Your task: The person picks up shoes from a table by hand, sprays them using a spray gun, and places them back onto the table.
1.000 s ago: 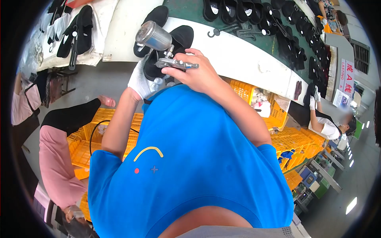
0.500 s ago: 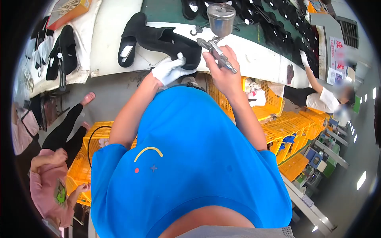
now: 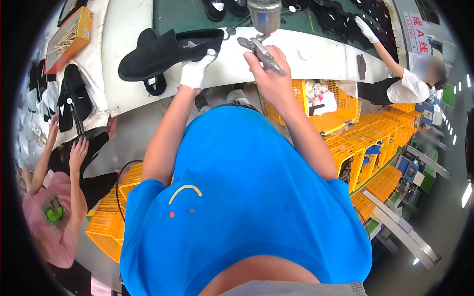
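Observation:
My left hand, in a white glove, grips a black slip-on shoe by its heel end, with the toe pointing left over the white table edge. Partly under that shoe lies a second black shoe, a white label showing inside it. My bare right hand is closed round a metal spray gun with a silver cup on top. The gun is to the right of the held shoe, apart from it.
Black shoes line the green surface. An orange box of sticks stands at the left. Yellow crates are below the table. Co-workers are at left and right.
The held shoe has come up off my lap side and moved left, now over the other shoe. The spray gun has moved away from it. The left co-worker now reaches to shoes on a hanger.

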Demonstrator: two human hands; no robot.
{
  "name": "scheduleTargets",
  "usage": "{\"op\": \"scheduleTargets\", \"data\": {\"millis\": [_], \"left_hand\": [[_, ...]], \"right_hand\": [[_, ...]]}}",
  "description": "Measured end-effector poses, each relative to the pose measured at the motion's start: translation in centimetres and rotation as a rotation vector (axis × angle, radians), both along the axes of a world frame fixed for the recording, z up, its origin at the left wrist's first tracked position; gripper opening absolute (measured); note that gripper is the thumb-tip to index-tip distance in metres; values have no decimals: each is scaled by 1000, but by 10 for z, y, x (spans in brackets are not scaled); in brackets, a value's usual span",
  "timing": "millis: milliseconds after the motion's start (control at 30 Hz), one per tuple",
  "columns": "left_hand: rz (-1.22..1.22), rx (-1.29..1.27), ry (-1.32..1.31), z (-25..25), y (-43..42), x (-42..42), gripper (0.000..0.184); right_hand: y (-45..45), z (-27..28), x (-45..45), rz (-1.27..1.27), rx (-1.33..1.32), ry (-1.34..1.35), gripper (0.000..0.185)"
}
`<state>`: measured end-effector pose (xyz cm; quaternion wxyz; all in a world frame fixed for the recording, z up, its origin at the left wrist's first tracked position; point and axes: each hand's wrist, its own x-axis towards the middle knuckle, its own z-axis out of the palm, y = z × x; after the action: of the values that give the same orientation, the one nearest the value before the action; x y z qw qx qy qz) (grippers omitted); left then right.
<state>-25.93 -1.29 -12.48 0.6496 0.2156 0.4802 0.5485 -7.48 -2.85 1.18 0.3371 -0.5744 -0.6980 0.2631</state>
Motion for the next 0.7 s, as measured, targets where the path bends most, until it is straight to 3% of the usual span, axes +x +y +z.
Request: {"op": "scheduleTargets", "data": {"millis": [133, 433, 633, 700], "left_hand": [[73, 1, 192, -4, -8, -8, 46], [73, 25, 298, -9, -12, -15, 51], [26, -7, 233, -6, -15, -19, 55], [24, 12, 139, -38, -14, -20, 63]], "right_hand": [[15, -11, -14, 40, 33, -38, 22], [28, -19, -40, 132, 46, -80, 25], [28, -25, -71, 223, 153, -45, 27], [25, -20, -81, 260, 140, -55, 28]]}}
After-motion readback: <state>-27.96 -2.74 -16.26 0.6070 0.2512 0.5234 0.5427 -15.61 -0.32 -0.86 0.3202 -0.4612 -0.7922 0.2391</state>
